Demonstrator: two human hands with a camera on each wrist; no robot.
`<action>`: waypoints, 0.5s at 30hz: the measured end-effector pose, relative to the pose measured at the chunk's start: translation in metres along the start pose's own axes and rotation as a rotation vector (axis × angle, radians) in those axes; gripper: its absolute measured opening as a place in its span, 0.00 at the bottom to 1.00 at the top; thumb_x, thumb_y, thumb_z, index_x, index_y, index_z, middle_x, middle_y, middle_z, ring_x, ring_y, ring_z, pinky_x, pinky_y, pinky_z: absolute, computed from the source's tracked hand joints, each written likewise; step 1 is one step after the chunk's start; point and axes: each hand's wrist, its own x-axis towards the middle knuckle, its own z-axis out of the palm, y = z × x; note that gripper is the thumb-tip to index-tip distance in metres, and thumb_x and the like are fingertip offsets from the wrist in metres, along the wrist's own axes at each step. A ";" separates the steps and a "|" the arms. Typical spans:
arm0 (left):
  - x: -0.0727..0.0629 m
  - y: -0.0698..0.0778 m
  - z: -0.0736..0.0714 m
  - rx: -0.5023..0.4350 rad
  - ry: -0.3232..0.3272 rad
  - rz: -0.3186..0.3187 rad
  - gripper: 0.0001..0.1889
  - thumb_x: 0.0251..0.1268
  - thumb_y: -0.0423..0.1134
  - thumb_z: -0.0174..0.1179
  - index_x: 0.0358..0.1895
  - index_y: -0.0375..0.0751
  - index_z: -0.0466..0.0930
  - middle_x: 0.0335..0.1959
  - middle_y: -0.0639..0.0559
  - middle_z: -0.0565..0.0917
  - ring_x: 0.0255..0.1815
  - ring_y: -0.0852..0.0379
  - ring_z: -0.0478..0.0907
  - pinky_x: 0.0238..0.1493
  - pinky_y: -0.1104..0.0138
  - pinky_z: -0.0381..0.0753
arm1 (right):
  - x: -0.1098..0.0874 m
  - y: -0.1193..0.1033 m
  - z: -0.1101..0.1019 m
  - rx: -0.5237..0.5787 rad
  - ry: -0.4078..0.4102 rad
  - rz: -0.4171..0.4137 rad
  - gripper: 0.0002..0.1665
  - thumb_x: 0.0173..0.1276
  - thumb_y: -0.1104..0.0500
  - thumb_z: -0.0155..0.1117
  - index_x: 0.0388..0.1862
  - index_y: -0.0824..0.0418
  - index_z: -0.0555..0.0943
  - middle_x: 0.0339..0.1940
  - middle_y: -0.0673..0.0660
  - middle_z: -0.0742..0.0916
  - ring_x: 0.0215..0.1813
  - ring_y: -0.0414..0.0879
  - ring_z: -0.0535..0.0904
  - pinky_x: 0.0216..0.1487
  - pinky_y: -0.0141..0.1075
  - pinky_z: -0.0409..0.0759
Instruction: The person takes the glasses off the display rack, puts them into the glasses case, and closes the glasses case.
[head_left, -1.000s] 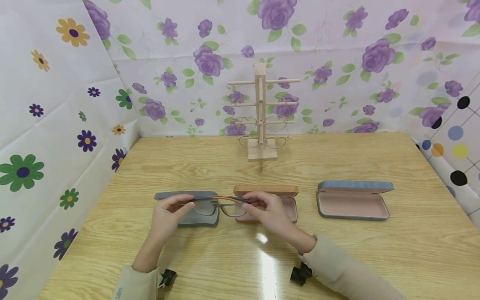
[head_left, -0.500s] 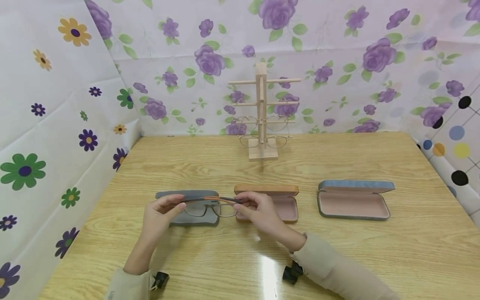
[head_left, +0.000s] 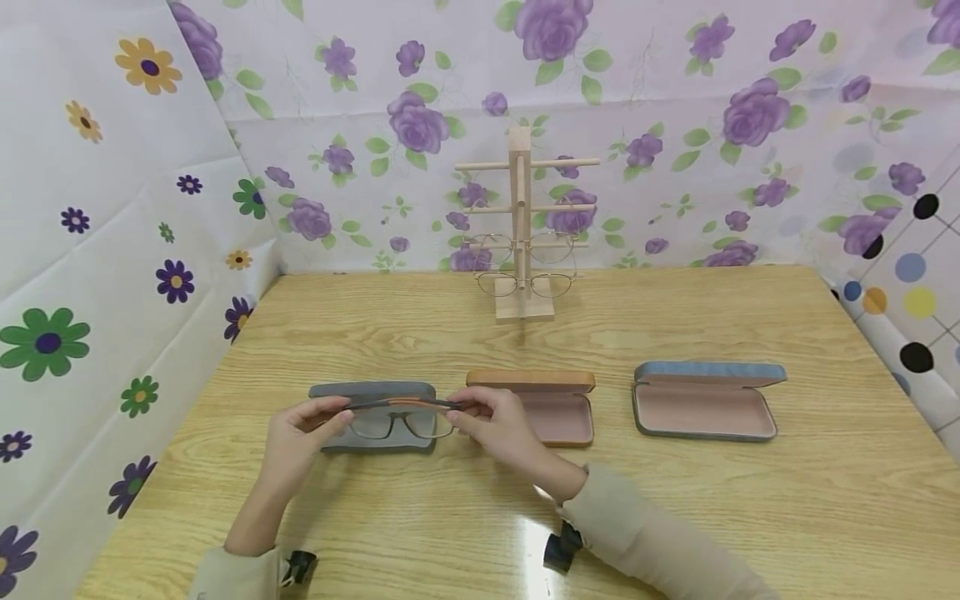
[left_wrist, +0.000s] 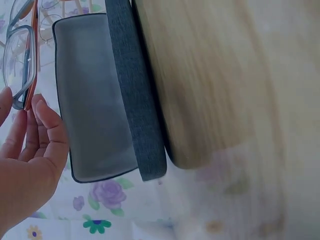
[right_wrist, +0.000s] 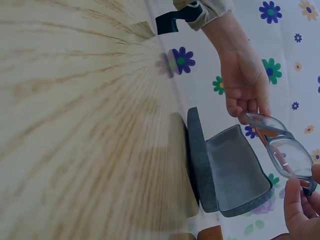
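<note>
The left hand (head_left: pixel 288 436) and right hand (head_left: pixel 497 425) hold folded glasses (head_left: pixel 401 415) above the open grey case (head_left: pixel 371 388).
Each hand's fingers pinch one end; folding looks done, setting down remains. Beyond the case, rightward, a wooden rack (head_left: pixel 521 187) bears wire-rimmed spectacles (head_left: pixel 552 286).

Eyeglasses (head_left: pixel 397 415): cut off at top of left wrist view. Grey eyeglass case (left_wrist: pixel 110 95): partly hidden behind left hand (head_left: pixel 296 437) in head view. Tan eyeglass case (head_left: pixel 540 382): left end behind right hand (head_left: pixel 498 425); right wrist view, one corner only. Wire-rimmed glasses (head_left: pixel 551 297), on display stand (head_left: pixel 521 192): temples too faint to trace. Right sleeve (head_left: pixel 660 533): cropped by head view's bottom edge.
</note>
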 end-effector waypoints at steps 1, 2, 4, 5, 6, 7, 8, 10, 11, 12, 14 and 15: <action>0.000 -0.001 -0.001 -0.005 0.003 -0.001 0.13 0.56 0.27 0.61 0.42 0.18 0.76 0.29 0.60 0.82 0.29 0.65 0.79 0.29 0.74 0.79 | 0.002 0.005 0.001 -0.001 0.000 -0.003 0.14 0.61 0.68 0.61 0.46 0.73 0.78 0.33 0.68 0.83 0.34 0.61 0.79 0.26 0.33 0.77; 0.000 -0.001 -0.001 -0.004 0.004 -0.004 0.13 0.56 0.27 0.61 0.42 0.18 0.76 0.29 0.60 0.82 0.29 0.65 0.79 0.29 0.74 0.78 | 0.003 0.010 0.003 -0.003 -0.002 -0.008 0.14 0.61 0.67 0.61 0.46 0.72 0.79 0.33 0.67 0.83 0.34 0.61 0.79 0.27 0.33 0.77; 0.000 -0.002 -0.002 0.003 0.011 -0.015 0.14 0.56 0.27 0.61 0.42 0.18 0.76 0.29 0.61 0.82 0.28 0.65 0.78 0.29 0.74 0.78 | 0.004 0.015 0.005 -0.009 -0.001 -0.019 0.14 0.61 0.66 0.62 0.46 0.71 0.79 0.33 0.65 0.84 0.34 0.59 0.80 0.27 0.34 0.78; 0.001 -0.002 -0.003 0.010 0.015 -0.025 0.14 0.56 0.27 0.61 0.43 0.18 0.76 0.29 0.61 0.82 0.28 0.65 0.78 0.29 0.74 0.78 | 0.004 0.016 0.006 -0.011 -0.001 -0.019 0.14 0.62 0.66 0.61 0.46 0.71 0.79 0.33 0.65 0.84 0.34 0.59 0.80 0.27 0.33 0.78; 0.001 -0.003 -0.003 0.015 0.014 -0.037 0.14 0.57 0.27 0.61 0.43 0.18 0.75 0.29 0.61 0.81 0.28 0.65 0.78 0.29 0.74 0.78 | 0.005 0.016 0.007 -0.014 -0.003 -0.020 0.14 0.62 0.66 0.61 0.46 0.70 0.79 0.33 0.64 0.84 0.34 0.59 0.80 0.27 0.33 0.78; 0.001 -0.003 -0.004 0.027 0.015 -0.051 0.14 0.57 0.28 0.61 0.44 0.18 0.76 0.29 0.62 0.81 0.29 0.66 0.78 0.29 0.74 0.78 | 0.005 0.017 0.008 -0.017 -0.003 -0.020 0.14 0.62 0.65 0.61 0.46 0.70 0.79 0.34 0.64 0.84 0.34 0.59 0.80 0.27 0.34 0.78; 0.000 -0.003 -0.005 0.038 0.016 -0.068 0.15 0.57 0.29 0.61 0.44 0.19 0.76 0.29 0.62 0.81 0.29 0.66 0.78 0.30 0.74 0.78 | 0.005 0.017 0.008 -0.024 -0.003 -0.018 0.14 0.62 0.65 0.61 0.46 0.70 0.79 0.34 0.64 0.84 0.33 0.58 0.80 0.27 0.33 0.78; 0.000 -0.003 -0.007 0.060 0.011 -0.102 0.15 0.57 0.30 0.61 0.45 0.20 0.76 0.30 0.63 0.81 0.30 0.66 0.78 0.31 0.73 0.78 | 0.006 0.017 0.010 -0.037 -0.002 -0.007 0.14 0.62 0.65 0.61 0.46 0.69 0.80 0.33 0.63 0.84 0.32 0.57 0.79 0.26 0.32 0.77; 0.000 -0.003 -0.008 0.070 0.002 -0.115 0.16 0.57 0.31 0.61 0.45 0.21 0.76 0.30 0.62 0.81 0.31 0.66 0.78 0.32 0.73 0.79 | 0.006 0.017 0.012 -0.049 0.001 0.005 0.14 0.62 0.64 0.61 0.46 0.68 0.80 0.33 0.61 0.84 0.32 0.55 0.79 0.25 0.31 0.76; 0.000 -0.003 -0.010 0.083 -0.009 -0.126 0.16 0.57 0.32 0.61 0.45 0.21 0.76 0.31 0.62 0.81 0.31 0.66 0.78 0.32 0.73 0.79 | 0.007 0.017 0.013 -0.057 0.002 0.012 0.14 0.62 0.64 0.62 0.46 0.67 0.80 0.33 0.60 0.84 0.32 0.53 0.79 0.25 0.30 0.75; 0.001 -0.003 -0.014 0.109 -0.040 -0.138 0.17 0.57 0.33 0.62 0.46 0.22 0.76 0.32 0.62 0.81 0.33 0.67 0.78 0.34 0.73 0.79 | 0.009 0.017 0.015 -0.070 0.008 0.029 0.14 0.62 0.63 0.62 0.46 0.66 0.81 0.32 0.58 0.84 0.31 0.50 0.79 0.25 0.29 0.75; 0.001 -0.002 -0.016 0.123 -0.060 -0.140 0.18 0.58 0.34 0.62 0.46 0.22 0.76 0.32 0.61 0.81 0.33 0.66 0.78 0.35 0.73 0.79 | 0.010 0.018 0.016 -0.076 0.013 0.034 0.14 0.61 0.63 0.62 0.46 0.66 0.81 0.32 0.57 0.83 0.31 0.49 0.78 0.25 0.30 0.75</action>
